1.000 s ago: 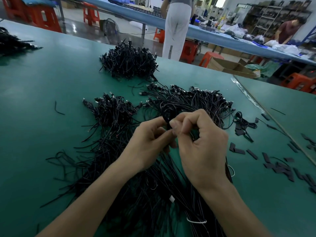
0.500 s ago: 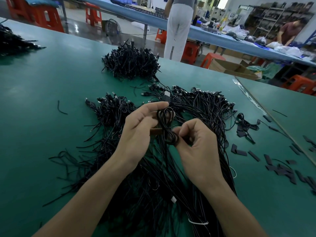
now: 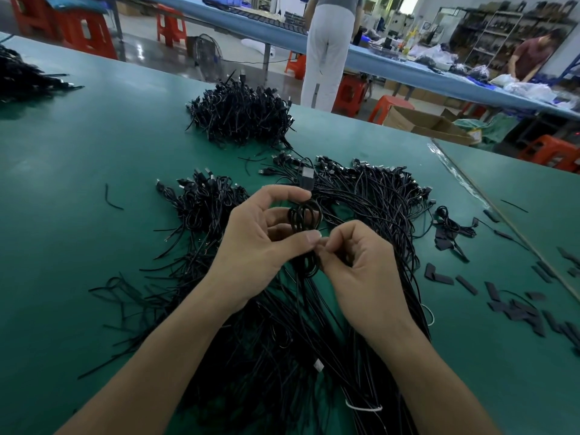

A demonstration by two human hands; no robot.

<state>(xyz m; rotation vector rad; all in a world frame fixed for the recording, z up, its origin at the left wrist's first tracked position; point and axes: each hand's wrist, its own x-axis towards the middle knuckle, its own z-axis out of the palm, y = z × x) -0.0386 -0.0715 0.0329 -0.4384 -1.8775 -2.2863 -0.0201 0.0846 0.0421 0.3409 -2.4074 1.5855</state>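
On the green surface (image 3: 78,146) a heap of black cables (image 3: 240,113) lies far off and black strips (image 3: 521,309) scatter right, while beyond stand orange stools (image 3: 84,32), a cardboard box (image 3: 420,122) and a person in white trousers (image 3: 326,58).

Left hand (image 3: 260,243), right hand (image 3: 361,271), pinching coiled cable (image 3: 303,216)

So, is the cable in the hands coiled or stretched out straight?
Coiled: the cable forms a small bundle of loops, pinched at its waist by the left hand, with the right hand pinching at the same spot.
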